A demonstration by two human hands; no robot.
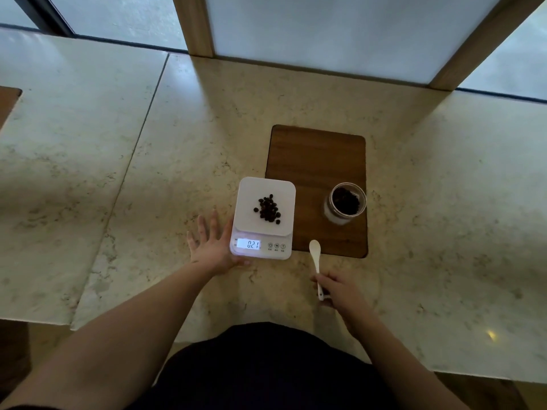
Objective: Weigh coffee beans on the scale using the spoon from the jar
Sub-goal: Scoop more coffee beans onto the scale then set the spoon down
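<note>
A white digital scale [284, 187] stands on the stone counter, its lit display reading 0.21. A small pile of dark coffee beans [268, 209] lies on its platform. To the right, an open glass jar [344, 203] with beans inside stands on a wooden board [316, 155]. My left hand [211, 244] lies flat with fingers spread against the scale's left side, thumb at its front corner. My right hand [340, 288] holds the white spoon [315, 255] by its handle, the empty bowl pointing away from me, just in front of the board.
The beige stone counter [148, 173] stretches wide to both sides, with a seam running on the left. Wooden window posts [194, 25] rise at the back. Another wooden inset [7, 99] shows at the far left edge.
</note>
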